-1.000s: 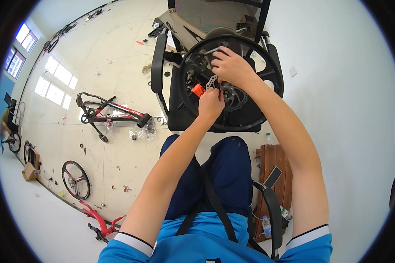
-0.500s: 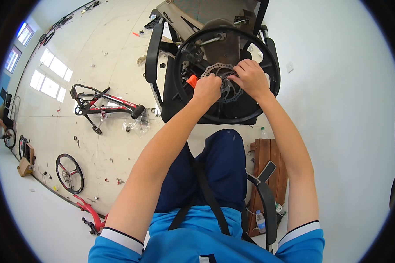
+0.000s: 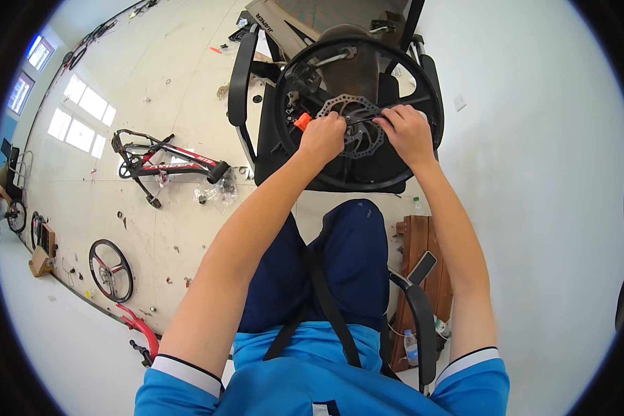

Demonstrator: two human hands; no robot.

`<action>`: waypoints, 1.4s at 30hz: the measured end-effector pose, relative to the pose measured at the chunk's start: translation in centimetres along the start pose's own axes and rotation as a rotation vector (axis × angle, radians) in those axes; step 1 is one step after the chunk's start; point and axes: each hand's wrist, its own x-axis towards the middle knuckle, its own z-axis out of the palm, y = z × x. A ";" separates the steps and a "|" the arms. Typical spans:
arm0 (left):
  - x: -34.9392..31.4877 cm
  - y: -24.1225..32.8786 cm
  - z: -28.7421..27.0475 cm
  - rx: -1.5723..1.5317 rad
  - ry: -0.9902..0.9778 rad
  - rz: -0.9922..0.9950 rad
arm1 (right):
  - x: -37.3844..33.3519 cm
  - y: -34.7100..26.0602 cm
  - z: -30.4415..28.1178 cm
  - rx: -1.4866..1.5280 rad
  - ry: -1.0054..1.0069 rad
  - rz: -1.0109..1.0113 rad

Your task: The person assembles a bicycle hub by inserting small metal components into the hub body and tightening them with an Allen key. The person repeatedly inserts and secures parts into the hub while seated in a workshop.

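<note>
A black spoked wheel [image 3: 433, 139] lies flat on a black chair with a silver disc brake rotor [image 3: 359, 150] at its hub. A thin dark rod, perhaps a hex key [image 3: 362, 120], spans the rotor between my hands. The fingers of my right hand [image 3: 409, 135] are closed on its right end. My left hand [image 3: 322, 141] is closed in a pinch by the rotor's left side, near the rod's other end; what its fingertips grip is hidden. Just left of that hand is a small orange piece [image 3: 303, 122].
The chair's armrest [image 3: 240, 83] rises left of the wheel, with a pale bike frame [image 3: 277, 24] behind. On the floor at left lie a black-and-red frame [image 3: 180, 163], another wheel [image 3: 111, 270] and scattered small parts. A wooden bench [image 3: 414, 243] with a phone [image 3: 423, 267] stands at right.
My right hand has shifted slightly right and down, and the dark rod now shows between my hands. The left hand has moved slightly left.
</note>
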 end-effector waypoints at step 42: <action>-1.6 -0.9 1.8 -0.074 0.237 0.060 | 2.0 0.4 -1.1 0.118 -0.147 -0.027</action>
